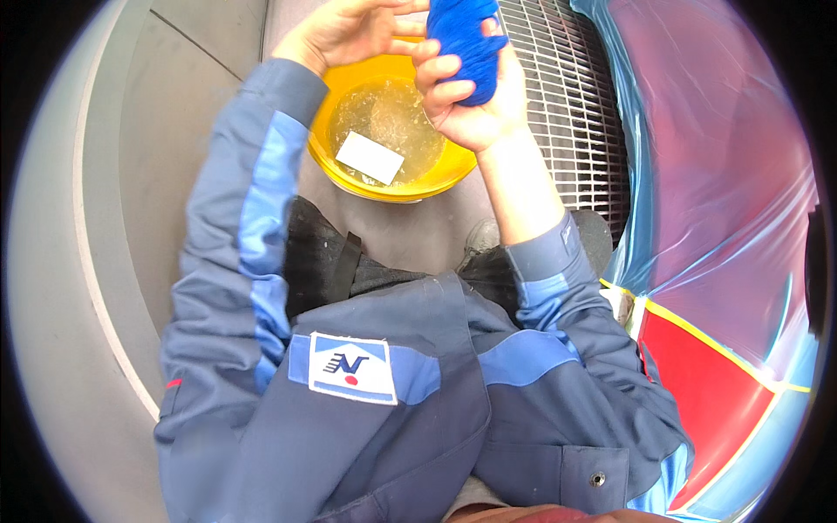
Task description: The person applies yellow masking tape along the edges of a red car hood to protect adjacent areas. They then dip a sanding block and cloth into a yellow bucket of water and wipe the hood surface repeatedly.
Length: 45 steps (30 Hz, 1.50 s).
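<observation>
Blue bundle (466,42) | in right fingers (447,66) | white-blue chest patch (377,375): dark emblem (353,363)

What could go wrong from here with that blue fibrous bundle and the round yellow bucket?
The blue fibrous bundle, held in the right hand, might slip, perhaps into the cloudy liquid in the round yellow bucket, splashing it. The bucket also stands near the dark-trousered legs, so shifting them could knock it.

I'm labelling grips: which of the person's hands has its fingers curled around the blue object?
The right hand, with its fingers bent around the blue object; the left hand is open, its fingers stretched out toward it.
</observation>
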Each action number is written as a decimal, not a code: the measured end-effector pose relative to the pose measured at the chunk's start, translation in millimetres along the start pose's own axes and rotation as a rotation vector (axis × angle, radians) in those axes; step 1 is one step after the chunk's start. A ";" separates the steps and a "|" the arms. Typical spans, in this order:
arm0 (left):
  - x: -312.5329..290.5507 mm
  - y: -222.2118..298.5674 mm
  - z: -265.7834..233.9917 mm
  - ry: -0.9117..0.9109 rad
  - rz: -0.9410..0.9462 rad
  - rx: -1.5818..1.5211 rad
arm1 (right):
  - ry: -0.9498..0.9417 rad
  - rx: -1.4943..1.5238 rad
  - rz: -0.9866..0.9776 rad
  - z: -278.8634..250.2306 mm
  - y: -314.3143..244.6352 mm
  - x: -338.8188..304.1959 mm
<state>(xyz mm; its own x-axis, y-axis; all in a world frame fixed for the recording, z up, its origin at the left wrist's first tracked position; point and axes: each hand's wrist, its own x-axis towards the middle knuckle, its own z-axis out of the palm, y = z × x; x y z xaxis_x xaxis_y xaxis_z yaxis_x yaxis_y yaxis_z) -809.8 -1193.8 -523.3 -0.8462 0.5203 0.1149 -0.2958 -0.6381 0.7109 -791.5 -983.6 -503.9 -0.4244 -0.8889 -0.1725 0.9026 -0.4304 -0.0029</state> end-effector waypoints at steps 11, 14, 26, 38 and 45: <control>-0.7 2.3 109.4 -0.168 0.601 -0.250 | -0.528 0.224 0.502 45.4 40.9 -1.8; -14.6 31.2 115.2 -0.133 0.394 -0.038 | -0.539 -0.050 0.472 50.0 22.9 -16.9; 3.2 18.3 151.0 0.500 0.407 1.226 | 0.153 -1.357 0.017 48.4 -18.1 -44.9; 37.3 -73.8 21.1 0.745 0.136 1.602 | 0.513 -1.578 -0.082 -82.6 -23.0 30.5; 43.2 -104.1 -19.6 0.791 0.008 1.597 | 0.627 -1.720 -0.046 -122.7 -30.5 49.4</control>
<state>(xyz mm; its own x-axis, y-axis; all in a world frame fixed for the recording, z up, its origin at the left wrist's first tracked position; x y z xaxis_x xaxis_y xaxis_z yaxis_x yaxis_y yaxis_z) -824.2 -1116.0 -605.9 -0.9783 -0.1574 0.1347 -0.0229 0.7283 0.6849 -831.3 -995.1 -633.2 -0.7269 -0.5255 -0.4421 0.1278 0.5291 -0.8389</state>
